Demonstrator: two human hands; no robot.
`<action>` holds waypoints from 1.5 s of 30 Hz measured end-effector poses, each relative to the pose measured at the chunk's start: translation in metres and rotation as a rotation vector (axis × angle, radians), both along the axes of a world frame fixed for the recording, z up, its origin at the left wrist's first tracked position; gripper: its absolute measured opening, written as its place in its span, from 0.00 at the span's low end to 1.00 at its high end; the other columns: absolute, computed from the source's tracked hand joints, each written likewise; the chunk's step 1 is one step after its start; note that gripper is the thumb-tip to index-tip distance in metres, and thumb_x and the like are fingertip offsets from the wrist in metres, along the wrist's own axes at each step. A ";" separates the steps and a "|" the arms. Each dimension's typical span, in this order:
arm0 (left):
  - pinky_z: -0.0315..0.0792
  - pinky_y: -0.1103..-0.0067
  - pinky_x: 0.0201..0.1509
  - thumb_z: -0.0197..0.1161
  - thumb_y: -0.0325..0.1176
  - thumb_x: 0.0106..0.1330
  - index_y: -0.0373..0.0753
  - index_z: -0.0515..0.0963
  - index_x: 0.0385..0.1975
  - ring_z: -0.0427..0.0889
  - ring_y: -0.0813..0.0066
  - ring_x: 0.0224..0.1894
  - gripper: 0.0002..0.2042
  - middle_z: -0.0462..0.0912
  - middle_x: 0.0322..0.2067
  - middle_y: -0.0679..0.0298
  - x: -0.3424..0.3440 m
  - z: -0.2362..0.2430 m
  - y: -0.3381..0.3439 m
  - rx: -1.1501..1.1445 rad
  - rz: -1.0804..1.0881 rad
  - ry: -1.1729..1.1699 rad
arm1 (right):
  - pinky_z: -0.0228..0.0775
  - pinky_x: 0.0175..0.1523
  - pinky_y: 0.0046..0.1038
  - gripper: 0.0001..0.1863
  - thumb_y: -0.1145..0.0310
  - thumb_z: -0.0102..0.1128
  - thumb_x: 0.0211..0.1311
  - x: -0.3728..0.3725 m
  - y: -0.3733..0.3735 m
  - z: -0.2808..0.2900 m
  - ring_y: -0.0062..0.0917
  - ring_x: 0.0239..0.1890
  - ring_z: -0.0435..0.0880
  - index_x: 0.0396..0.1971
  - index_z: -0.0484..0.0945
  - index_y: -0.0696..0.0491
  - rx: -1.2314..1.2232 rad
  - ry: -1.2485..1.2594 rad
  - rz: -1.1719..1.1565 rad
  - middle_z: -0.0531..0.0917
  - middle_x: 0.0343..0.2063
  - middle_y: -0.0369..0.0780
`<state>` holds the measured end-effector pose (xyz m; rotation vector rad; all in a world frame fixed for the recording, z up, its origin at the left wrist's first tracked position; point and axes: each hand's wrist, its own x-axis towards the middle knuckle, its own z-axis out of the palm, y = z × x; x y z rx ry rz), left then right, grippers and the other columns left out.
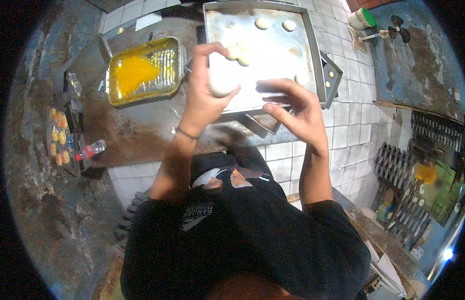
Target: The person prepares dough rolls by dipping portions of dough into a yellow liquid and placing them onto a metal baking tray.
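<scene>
My left hand [200, 95] is closed around a large, smooth white ball of dough [224, 79], held over the near left part of a metal baking tray [227, 20]. Small pale dough pieces [238, 54] show by its fingertips; whether they touch the hand or lie on the tray I cannot tell. To the right of the ball, my right hand [300, 112] hovers at the tray's near edge with fingers apart and nothing in them. On the tray lie a few small dough balls, two at the far side [262, 23] and one near the right wall [302, 79]. Glare whitens the tray's middle.
A ridged pan [181, 57] with yellow liquid stands left of the tray on a worn table [142, 125]. Farther left are a plastic bottle [91, 149] and packed round pastries [60, 135]. Another tray [334, 90] with dough pieces sits lower right. A green-lidded bucket [361, 19] stands far right.
</scene>
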<state>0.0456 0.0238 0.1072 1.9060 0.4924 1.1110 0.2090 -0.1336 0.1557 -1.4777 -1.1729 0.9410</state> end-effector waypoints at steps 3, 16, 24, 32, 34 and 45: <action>0.80 0.67 0.44 0.72 0.22 0.54 0.44 0.64 0.57 0.89 0.49 0.44 0.31 0.85 0.35 0.50 0.046 -0.028 -0.028 -0.289 -0.251 0.137 | 0.77 0.60 0.31 0.28 0.71 0.76 0.57 0.017 0.001 -0.008 0.27 0.59 0.81 0.59 0.80 0.55 -0.003 -0.017 -0.043 0.82 0.57 0.41; 0.80 0.70 0.48 0.75 0.34 0.58 0.38 0.53 0.70 0.83 0.62 0.43 0.43 0.72 0.60 0.52 0.059 -0.147 -0.032 -0.311 -0.154 0.572 | 0.80 0.54 0.35 0.20 0.68 0.71 0.59 0.142 0.003 -0.215 0.38 0.50 0.83 0.53 0.83 0.52 -0.223 -0.637 0.218 0.84 0.47 0.43; 0.76 0.73 0.47 0.71 0.29 0.61 0.36 0.57 0.69 0.81 0.70 0.43 0.37 0.78 0.52 0.55 -0.003 -0.168 -0.037 -0.520 0.102 0.413 | 0.54 0.77 0.43 0.41 0.45 0.53 0.72 0.138 0.021 -0.248 0.44 0.75 0.61 0.72 0.60 0.61 0.103 -1.194 0.649 0.62 0.73 0.52; 0.74 0.76 0.45 0.69 0.27 0.62 0.37 0.62 0.66 0.80 0.73 0.44 0.33 0.80 0.49 0.59 0.010 -0.172 -0.037 -0.579 0.166 0.373 | 0.71 0.67 0.40 0.32 0.59 0.63 0.67 0.132 0.072 -0.203 0.42 0.63 0.75 0.69 0.67 0.51 -0.218 -0.840 0.484 0.72 0.66 0.45; 0.74 0.75 0.46 0.68 0.28 0.63 0.37 0.65 0.64 0.80 0.73 0.44 0.29 0.81 0.49 0.60 0.016 -0.164 -0.035 -0.588 0.167 0.405 | 0.76 0.61 0.40 0.29 0.68 0.65 0.63 0.135 0.096 -0.219 0.42 0.56 0.80 0.65 0.72 0.49 0.063 -0.974 0.320 0.76 0.62 0.42; 0.75 0.64 0.58 0.64 0.33 0.65 0.36 0.74 0.51 0.81 0.55 0.50 0.17 0.81 0.48 0.52 0.086 -0.160 -0.021 -0.332 -0.059 0.486 | 0.78 0.61 0.36 0.23 0.72 0.59 0.63 0.161 0.196 -0.246 0.34 0.58 0.81 0.59 0.78 0.45 0.137 -1.099 0.722 0.80 0.55 0.37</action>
